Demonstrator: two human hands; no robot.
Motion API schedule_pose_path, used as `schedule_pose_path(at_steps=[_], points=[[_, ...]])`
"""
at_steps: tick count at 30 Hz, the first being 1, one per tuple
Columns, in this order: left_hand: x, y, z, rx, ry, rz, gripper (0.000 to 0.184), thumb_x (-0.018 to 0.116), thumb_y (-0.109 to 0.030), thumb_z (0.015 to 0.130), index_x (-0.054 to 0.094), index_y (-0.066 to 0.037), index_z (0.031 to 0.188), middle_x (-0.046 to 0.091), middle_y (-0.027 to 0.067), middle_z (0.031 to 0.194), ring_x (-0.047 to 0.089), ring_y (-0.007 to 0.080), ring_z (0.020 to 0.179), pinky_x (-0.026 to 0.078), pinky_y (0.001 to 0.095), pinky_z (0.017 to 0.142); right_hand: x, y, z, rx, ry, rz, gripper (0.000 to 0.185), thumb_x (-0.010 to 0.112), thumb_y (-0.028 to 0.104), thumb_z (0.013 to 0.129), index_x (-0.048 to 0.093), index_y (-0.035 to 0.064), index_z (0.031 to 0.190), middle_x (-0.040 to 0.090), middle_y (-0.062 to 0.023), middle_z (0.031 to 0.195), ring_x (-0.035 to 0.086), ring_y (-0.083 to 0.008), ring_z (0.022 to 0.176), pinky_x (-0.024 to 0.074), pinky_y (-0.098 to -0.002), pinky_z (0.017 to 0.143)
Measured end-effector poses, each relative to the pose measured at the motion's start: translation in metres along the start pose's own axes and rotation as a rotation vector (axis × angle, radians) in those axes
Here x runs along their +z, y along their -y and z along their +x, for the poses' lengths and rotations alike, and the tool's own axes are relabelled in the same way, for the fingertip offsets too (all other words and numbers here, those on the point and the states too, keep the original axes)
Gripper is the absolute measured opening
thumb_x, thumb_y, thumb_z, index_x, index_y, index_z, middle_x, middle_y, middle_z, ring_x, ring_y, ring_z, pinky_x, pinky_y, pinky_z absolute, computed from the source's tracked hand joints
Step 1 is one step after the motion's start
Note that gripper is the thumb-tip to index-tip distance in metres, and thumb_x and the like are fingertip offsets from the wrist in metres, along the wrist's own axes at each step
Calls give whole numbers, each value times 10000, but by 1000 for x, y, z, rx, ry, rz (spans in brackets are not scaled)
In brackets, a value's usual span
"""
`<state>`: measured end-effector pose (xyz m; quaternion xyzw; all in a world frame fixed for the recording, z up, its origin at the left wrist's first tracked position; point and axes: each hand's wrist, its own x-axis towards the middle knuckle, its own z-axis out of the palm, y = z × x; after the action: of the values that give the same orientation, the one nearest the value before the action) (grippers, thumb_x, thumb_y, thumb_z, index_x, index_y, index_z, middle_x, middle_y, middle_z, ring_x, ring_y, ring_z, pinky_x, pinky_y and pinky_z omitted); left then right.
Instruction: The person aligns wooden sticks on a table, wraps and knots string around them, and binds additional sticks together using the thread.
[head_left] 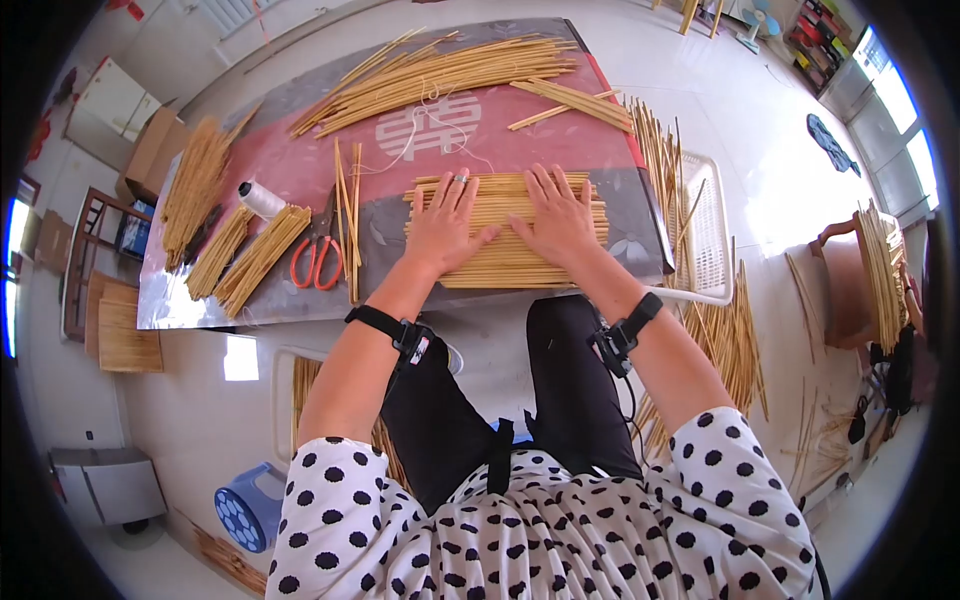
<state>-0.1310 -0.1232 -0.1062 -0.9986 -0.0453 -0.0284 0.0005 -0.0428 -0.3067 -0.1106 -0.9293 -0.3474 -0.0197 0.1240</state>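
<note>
Both hands lie flat on a layer of straw-coloured sticks point(510, 262) set side by side near the table's front edge. My left hand point(447, 225), with a ring on one finger, rests on the left part, fingers spread. On the right part lies my right hand point(552, 222), its fingers also spread; the thumbs point towards each other with a small gap. Left of the layer are a few upright-lying sticks point(355, 225), scissors with orange handles point(316, 262) and a spool of white thread point(262, 200). White string point(408, 140) trails over the table beyond the hands.
Long sticks point(450, 75) are heaped at the table's far side. Bundles point(262, 262) and a taller pile point(200, 180) lie at the left. A white plastic basket point(712, 220) stands against the right edge. A blue stool point(250, 508) is on the floor at lower left.
</note>
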Motion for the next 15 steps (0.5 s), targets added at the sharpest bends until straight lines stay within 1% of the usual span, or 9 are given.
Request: schedule_pose_path(at_steps=[7, 14, 15], points=[[-1, 1, 2, -3, -12, 2, 860, 372, -686, 882, 218, -111, 1502, 190, 94, 1568, 141, 267, 1453, 115, 553, 1147, -2, 1, 1, -7, -50, -24, 754, 463, 556, 892, 304, 89, 1462, 308, -76, 1513, 223, -283, 1424, 163, -608, 1117], [0, 1, 2, 3, 5, 16, 862, 369, -699, 876, 215, -129, 1505, 175, 96, 1572, 138, 268, 1453, 111, 550, 1148, 1, -1, -1, -15, -55, -20, 749, 456, 559, 895, 309, 89, 1459, 305, -82, 1513, 218, -283, 1425, 163, -607, 1117], [0, 2, 2, 1, 16, 9, 872, 370, -710, 868, 220, -133, 1505, 179, 92, 1571, 137, 270, 1454, 114, 551, 1149, 2, 0, -1, -9, -55, -25, 750, 473, 558, 889, 315, 93, 1455, 310, -82, 1511, 223, -283, 1425, 173, -603, 1116]])
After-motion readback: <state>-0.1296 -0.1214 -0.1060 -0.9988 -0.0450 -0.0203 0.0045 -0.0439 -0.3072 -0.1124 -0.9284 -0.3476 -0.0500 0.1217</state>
